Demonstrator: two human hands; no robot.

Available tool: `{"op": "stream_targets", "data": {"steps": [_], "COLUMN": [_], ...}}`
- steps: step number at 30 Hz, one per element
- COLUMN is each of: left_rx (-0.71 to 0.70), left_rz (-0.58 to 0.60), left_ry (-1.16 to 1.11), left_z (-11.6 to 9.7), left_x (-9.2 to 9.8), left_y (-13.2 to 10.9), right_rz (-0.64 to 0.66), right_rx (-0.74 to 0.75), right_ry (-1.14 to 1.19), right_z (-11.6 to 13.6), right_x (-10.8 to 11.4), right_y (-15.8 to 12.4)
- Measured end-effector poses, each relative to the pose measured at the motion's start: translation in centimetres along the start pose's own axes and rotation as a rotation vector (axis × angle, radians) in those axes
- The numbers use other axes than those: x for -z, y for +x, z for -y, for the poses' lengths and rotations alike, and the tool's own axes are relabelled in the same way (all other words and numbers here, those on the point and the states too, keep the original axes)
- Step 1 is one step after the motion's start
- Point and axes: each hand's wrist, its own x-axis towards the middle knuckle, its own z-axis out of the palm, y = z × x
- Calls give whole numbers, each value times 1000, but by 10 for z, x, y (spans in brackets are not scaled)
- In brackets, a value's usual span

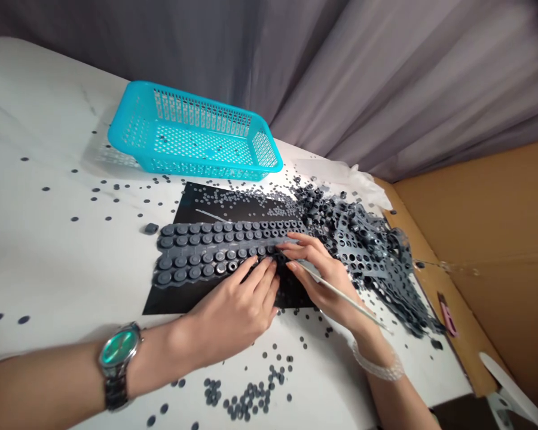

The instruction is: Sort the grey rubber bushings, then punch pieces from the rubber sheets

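A dark grey moulded rubber sheet [199, 240] with rows of round raised caps lies on a black mat [165, 303]. Toward its right part, several caps show ring-like open centres. My left hand [240, 304] rests flat over the sheet's near edge, fingers stretched out and fingertips on the near row. My right hand [329, 276] is closed around a thin pale stick-like tool [347, 298], whose tip points at the sheet near my left fingertips. That tip is hidden among the fingers, so I cannot see exactly what it touches.
A turquoise basket [206, 168] with a few small discs stands behind the mat. Right of the sheet is a heap of dark perforated rubber scraps [363, 239]. Loose discs [251, 397] are scattered on the white table. A pink-handled cutter [448, 316] lies by the cardboard [475, 239] at right.
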Motion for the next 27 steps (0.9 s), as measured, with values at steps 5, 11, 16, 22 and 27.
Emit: {"op": "stream_targets", "data": {"steps": [5, 11, 16, 22, 27], "left_rx": [21, 17, 14, 36, 64], "left_rz": [1, 12, 21, 9, 23], "left_ry": [-11, -31, -45, -60, -94], "left_z": [0, 1, 1, 0, -1], "left_x": [0, 2, 1, 1, 3], "left_y": [1, 0, 0, 1, 1], "right_rz": [31, 20, 10, 31, -1], "right_rx": [26, 43, 98, 172, 176], "right_ry": [-17, -54, -107, -165, -215], "right_z": [0, -3, -6, -9, -10], "right_x": [-5, -10, -17, -20, -28], "right_y": [1, 0, 1, 1, 0]}}
